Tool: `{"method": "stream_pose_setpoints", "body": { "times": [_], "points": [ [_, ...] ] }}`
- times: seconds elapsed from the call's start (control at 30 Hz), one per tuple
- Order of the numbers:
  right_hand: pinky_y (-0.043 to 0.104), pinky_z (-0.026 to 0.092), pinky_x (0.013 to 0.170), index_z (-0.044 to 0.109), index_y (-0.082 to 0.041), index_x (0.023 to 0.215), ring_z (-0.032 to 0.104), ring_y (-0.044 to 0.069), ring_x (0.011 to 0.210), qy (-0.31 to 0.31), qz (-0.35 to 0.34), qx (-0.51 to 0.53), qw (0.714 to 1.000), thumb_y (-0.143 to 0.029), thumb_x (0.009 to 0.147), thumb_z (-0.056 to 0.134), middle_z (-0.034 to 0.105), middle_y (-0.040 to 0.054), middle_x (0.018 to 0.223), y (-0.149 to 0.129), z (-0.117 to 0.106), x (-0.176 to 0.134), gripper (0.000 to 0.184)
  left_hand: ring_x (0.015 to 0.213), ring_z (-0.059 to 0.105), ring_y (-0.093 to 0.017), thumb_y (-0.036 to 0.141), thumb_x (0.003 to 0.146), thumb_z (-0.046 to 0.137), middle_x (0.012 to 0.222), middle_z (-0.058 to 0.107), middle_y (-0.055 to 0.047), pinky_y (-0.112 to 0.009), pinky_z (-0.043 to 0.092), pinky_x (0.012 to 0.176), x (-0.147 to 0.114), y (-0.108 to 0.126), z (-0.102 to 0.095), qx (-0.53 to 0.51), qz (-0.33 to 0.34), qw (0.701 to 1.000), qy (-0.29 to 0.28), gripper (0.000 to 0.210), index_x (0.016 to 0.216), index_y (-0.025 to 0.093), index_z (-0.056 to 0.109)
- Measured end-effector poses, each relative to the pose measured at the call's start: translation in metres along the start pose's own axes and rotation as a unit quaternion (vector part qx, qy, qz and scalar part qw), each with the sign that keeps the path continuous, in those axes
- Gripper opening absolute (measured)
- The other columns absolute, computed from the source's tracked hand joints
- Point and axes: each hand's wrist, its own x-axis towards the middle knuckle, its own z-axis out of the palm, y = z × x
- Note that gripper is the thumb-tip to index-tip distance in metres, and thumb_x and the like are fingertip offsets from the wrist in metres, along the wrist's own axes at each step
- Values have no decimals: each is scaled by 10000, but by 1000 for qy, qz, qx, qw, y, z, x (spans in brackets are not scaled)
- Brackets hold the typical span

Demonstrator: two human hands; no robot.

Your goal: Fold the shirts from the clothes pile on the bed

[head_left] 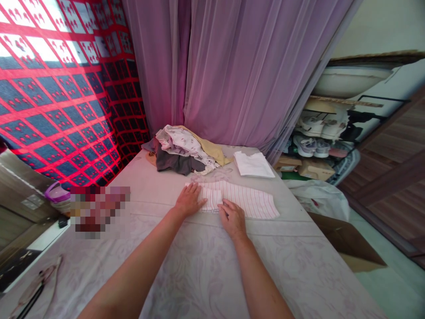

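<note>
The person's left hand lies palm down on a striped cloth, fingers a little apart and pointing ahead, thumb reaching out toward the right hand. The fingers of the right hand are bent, their tips at the edge of a folded section of the cloth; whether they pinch that edge or only rest against it cannot be told.

The cloth, white with pink stripes, lies flat under the left fingers and runs on to the right, well past the right fingers. The folded section sits between the two hands, doubled over the rest. Beneath it all is a pale flowered sheet.

Straight ahead of the left fingers is a loose pile of clothes, with white printed, dark grey and yellow pieces showing. Beyond the right fingers and off to their right lies a white garment, neatly folded and apart from the cloth. Farther ahead of both hands hangs a purple curtain.
</note>
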Motion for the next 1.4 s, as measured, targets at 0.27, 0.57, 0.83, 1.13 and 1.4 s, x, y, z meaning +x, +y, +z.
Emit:
{"method": "stream_pose_setpoints", "body": {
  "times": [0.27,0.57,0.83,1.13,1.4],
  "points": [
    [328,411,985,624,-186,1194,565,179,1124,56,3,50,997,-263,922,303,642,84,1202,-12,-9,23,428,1405,215,-327,702,799,411,1515,296,-151,-499,135,1131,-3,-2,14,3,-10,1000,-17,814,1415,172,359],
    [532,178,1101,335,-208,1437,254,214,1391,-190,18,-91,977,-359,948,295,307,89,1512,-25,8,39,514,1404,222,-317,644,848,376,1517,291,-148,-510,157,1121,-2,-4,15,-3,-9,1000,-22,734,1415,179,362],
    [530,168,1097,404,-226,1399,288,233,1374,-159,29,-104,981,-383,954,299,349,80,1494,-26,7,34,484,1397,240,-315,635,846,396,1507,318,-142,-509,169,1114,-4,-4,19,0,-7,1000,5,713,1410,201,364],
    [421,246,1069,567,-195,1246,439,205,1266,37,11,-68,997,-316,945,309,541,98,1344,-1,-20,-6,415,1396,237,-328,667,824,407,1506,320,-140,-521,158,1118,-3,-3,19,-5,-11,1000,8,747,1406,198,382],
    [456,223,1081,622,-261,1168,476,196,1234,-69,-30,-41,996,-305,937,375,599,65,1279,-29,-9,-12,341,1344,358,-283,507,879,442,1438,438,-127,-480,265,1109,-8,-7,13,-45,0,997,63,542,1302,173,504]
  ]
}}
